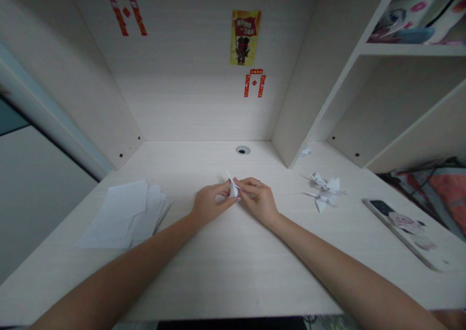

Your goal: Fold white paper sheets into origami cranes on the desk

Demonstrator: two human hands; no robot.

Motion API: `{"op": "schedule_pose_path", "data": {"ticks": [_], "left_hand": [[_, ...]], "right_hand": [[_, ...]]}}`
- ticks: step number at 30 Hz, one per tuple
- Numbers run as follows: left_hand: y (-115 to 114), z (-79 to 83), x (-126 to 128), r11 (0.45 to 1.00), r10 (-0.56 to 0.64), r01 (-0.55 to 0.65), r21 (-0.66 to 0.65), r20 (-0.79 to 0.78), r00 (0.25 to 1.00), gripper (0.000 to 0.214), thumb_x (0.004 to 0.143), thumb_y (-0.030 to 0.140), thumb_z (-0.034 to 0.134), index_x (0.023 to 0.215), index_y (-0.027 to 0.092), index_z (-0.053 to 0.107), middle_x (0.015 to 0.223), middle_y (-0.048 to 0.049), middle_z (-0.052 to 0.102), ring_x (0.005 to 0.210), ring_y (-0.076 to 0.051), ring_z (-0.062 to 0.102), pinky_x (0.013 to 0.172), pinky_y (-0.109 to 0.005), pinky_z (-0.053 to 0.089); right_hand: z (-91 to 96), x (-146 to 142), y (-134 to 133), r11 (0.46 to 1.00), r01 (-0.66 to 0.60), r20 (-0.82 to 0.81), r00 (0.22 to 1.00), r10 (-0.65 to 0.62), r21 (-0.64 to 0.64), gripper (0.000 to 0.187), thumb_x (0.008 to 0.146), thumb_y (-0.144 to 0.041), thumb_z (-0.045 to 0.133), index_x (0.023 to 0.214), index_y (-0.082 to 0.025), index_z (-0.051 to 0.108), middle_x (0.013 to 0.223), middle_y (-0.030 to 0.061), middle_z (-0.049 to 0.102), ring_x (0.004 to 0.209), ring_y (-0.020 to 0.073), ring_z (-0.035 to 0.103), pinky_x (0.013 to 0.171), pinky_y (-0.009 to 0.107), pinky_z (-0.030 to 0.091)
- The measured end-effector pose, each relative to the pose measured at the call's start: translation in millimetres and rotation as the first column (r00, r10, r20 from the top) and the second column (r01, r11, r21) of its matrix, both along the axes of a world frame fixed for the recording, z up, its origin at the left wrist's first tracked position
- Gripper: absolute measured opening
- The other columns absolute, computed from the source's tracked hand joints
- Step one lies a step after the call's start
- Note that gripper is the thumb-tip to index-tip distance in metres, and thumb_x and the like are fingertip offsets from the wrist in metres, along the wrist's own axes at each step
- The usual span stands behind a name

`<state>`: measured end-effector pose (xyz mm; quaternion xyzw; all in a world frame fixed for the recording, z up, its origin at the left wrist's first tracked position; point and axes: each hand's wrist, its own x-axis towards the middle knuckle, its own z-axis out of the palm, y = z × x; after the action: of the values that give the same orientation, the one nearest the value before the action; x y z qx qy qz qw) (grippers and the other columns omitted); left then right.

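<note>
A small piece of folded white paper (232, 186) is held low over the middle of the pale wooden desk (233, 262). My left hand (209, 205) pinches it from the left with thumb and fingers closed. From the right, my right hand (259, 200) grips the same piece, a ring on one finger. Most of the paper is hidden between the fingertips.
A stack of white paper sheets (127, 214) lies at the left. Several folded paper cranes (324, 190) sit at the right, one more small paper figure (305, 151) by the shelf divider. A phone (407, 225) lies at the right edge. A cable hole (242, 150) is behind.
</note>
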<state>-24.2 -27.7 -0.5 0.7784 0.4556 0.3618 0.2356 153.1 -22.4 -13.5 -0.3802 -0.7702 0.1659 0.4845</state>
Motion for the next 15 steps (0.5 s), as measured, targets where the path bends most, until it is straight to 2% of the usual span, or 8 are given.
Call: {"op": "schedule_pose_path", "data": {"ticks": [3,6,9,15], "left_hand": [[0.3,0.4,1.0,0.997,0.066,-0.064,0.033,-0.041,0.997,0.039,0.074,0.042,0.061,0.109,0.024,0.064,0.083,-0.0029,0.071,0.077,-0.019,0.066,0.077,-0.029,0.048],[1.6,-2.4,1.2,0.997,0.078,-0.078,0.013,-0.023,0.997,0.040,0.076,0.043,0.059,0.111,0.023,0.063,0.083,-0.0025,0.071,0.076,-0.018,0.066,0.075,-0.028,0.049],[3.0,-5.5,0.8,0.995,0.103,-0.103,0.010,-0.024,0.994,0.041,0.076,0.042,0.059,0.113,0.022,0.062,0.085,-0.0030,0.071,0.077,-0.018,0.065,0.075,-0.027,0.048],[2.0,-4.7,0.3,0.984,0.161,-0.152,0.092,-0.105,0.981,0.041,0.079,0.039,0.056,0.117,0.024,0.060,0.086,-0.0029,0.070,0.077,-0.017,0.064,0.073,-0.027,0.045]], "right_hand": [[0.2,0.5,-1.0,0.999,-0.033,0.098,0.995,0.030,0.028,0.046,0.079,-0.012,0.051,0.121,-0.031,0.056,0.101,0.0043,0.061,0.082,0.0157,0.060,0.072,0.029,0.050],[0.7,0.6,-0.9,0.999,-0.036,0.137,0.990,0.032,0.026,0.048,0.079,-0.011,0.050,0.123,-0.031,0.053,0.105,0.0052,0.057,0.079,0.0150,0.059,0.072,0.029,0.050],[-0.6,0.1,-0.1,0.999,-0.037,0.128,0.991,0.034,0.021,0.048,0.080,-0.011,0.048,0.124,-0.031,0.052,0.104,0.0054,0.055,0.076,0.0142,0.058,0.071,0.029,0.049],[-4.2,-1.6,0.1,1.000,-0.006,0.067,0.998,0.005,0.006,0.047,0.080,-0.010,0.048,0.121,-0.031,0.055,0.099,0.0046,0.054,0.074,0.0133,0.056,0.071,0.028,0.049]]}}
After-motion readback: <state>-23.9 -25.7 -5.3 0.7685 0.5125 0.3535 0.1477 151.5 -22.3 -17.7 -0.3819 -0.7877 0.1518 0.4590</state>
